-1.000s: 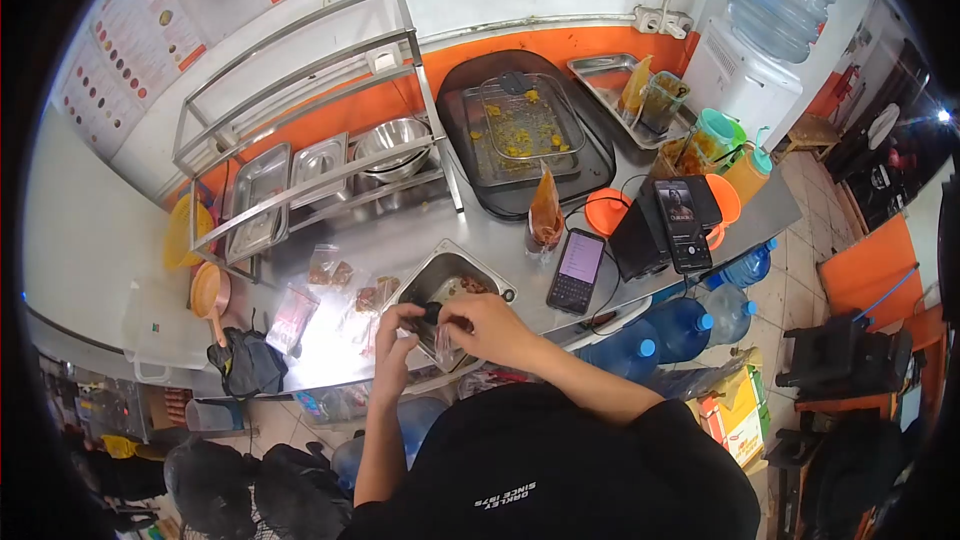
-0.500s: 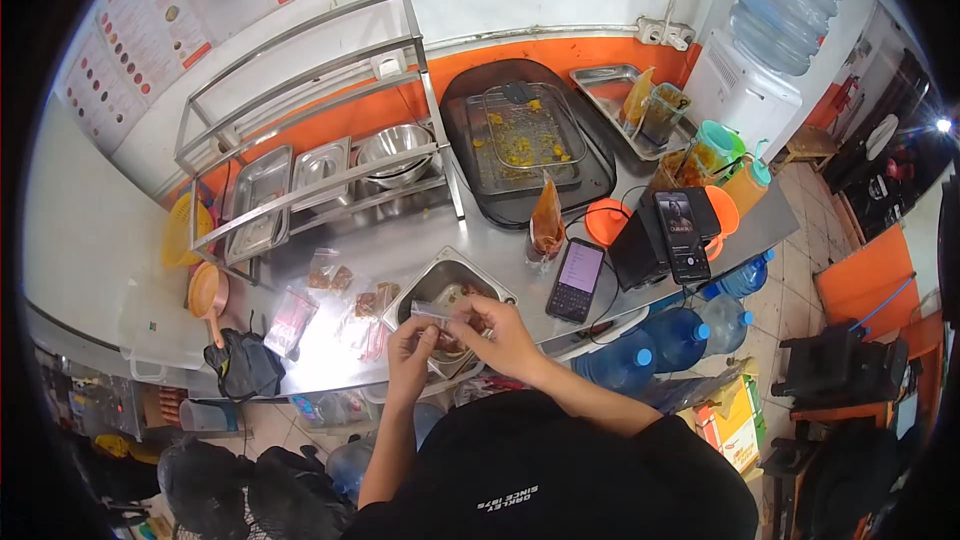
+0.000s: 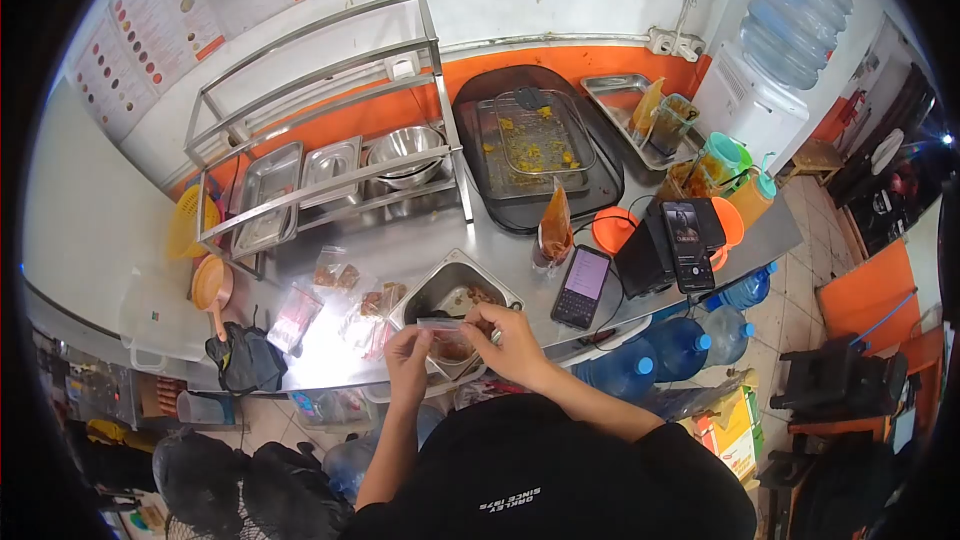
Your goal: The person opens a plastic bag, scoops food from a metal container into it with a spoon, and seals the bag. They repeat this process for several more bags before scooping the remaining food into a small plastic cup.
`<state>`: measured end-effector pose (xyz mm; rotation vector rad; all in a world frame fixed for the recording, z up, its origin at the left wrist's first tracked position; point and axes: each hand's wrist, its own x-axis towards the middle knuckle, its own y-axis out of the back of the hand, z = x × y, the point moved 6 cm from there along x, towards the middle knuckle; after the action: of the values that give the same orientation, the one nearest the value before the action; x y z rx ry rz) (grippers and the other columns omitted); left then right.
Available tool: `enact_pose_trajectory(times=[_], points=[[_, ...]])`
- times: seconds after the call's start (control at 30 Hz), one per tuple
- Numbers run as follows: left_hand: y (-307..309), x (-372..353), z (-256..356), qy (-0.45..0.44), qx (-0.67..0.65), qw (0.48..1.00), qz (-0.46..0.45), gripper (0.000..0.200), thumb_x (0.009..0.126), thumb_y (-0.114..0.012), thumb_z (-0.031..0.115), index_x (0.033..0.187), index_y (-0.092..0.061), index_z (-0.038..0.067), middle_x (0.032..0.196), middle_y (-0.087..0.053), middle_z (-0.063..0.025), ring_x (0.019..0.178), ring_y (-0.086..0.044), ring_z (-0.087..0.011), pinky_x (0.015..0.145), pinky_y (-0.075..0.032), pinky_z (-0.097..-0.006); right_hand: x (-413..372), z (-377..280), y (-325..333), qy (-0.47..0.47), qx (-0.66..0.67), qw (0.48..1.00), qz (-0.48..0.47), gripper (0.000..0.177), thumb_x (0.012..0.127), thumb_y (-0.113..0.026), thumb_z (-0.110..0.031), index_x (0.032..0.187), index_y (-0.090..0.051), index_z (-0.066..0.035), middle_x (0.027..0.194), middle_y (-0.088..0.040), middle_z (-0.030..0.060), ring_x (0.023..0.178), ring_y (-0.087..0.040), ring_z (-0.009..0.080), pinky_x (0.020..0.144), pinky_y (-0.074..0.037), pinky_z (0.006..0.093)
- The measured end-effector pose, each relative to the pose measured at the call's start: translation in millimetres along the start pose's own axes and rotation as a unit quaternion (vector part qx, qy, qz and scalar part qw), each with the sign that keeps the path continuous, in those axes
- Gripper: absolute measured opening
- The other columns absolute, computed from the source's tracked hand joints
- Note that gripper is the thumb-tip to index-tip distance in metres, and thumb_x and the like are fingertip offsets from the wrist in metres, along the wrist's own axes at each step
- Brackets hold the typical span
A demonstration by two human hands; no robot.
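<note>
Between my two hands is a small clear zip bag [image 3: 450,342] with reddish-brown food in it, held over a deep steel pan [image 3: 508,297]. My left hand [image 3: 407,364] pinches the left end of the bag's top edge. At the other end, the closed fingers of my right hand [image 3: 506,346] grip the bag. Brown bits of food lie in the pan, partly hidden behind the bag and hands. To the left, filled bags [image 3: 382,300] rest on the counter, with another filled bag [image 3: 336,270] farther back. A pack of empty bags [image 3: 296,318] lies beside them.
A steel rack [image 3: 330,190] holds trays and bowls [image 3: 407,152]. Behind the pan stands a dark tray [image 3: 610,175] with a food-stained glass dish. One phone [image 3: 581,287] lies on the counter; another phone [image 3: 689,248] leans on a black box. A black bag [image 3: 245,360] sits at the front left.
The bag's top edge now shows flat and stretched between my hands. My right fingers have shifted slightly right along it. The whole view has tilted a little.
</note>
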<state>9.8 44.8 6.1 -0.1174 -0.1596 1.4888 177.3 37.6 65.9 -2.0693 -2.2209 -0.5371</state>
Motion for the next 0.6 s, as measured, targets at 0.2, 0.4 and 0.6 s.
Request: enact_pose_trajectory(times=[0.2,0.4,0.6], points=[[1,2,7,-0.051,-0.064,0.995,0.059,0.006,0.087,-0.064,0.004,0.091,-0.065,0.000,0.081,-0.066,-0.0051,0.073,-0.061,-0.0100,0.069,-0.048,-0.0231,3,-6,-7,0.026,0.049,0.998,-0.030,0.009,0.084,-0.063,-0.005,0.086,-0.059,0.003,0.076,-0.062,0.0096,0.070,-0.060,0.0144,0.065,-0.047,0.0271],[-14,-1,14,-0.059,-0.026,0.997,0.034,0.006,0.087,-0.063,0.001,0.092,-0.065,-0.002,0.083,-0.066,-0.0050,0.075,-0.061,-0.0117,0.072,-0.048,-0.0239,4,-11,-8,0.067,-0.056,0.996,-0.021,0.011,0.082,-0.062,-0.005,0.088,-0.059,0.003,0.080,-0.062,0.0125,0.073,-0.063,0.0241,0.067,-0.049,0.0321],[-15,-6,14,-0.033,0.012,0.999,0.015,0.006,0.089,-0.061,0.004,0.091,-0.064,-0.001,0.079,-0.063,-0.0020,0.075,-0.059,-0.0091,0.070,-0.047,-0.0231,2,-9,-16,0.046,-0.098,0.994,-0.029,0.013,0.077,-0.064,-0.007,0.084,-0.057,0.002,0.078,-0.060,0.0153,0.072,-0.062,0.0298,0.065,-0.049,0.0346]])
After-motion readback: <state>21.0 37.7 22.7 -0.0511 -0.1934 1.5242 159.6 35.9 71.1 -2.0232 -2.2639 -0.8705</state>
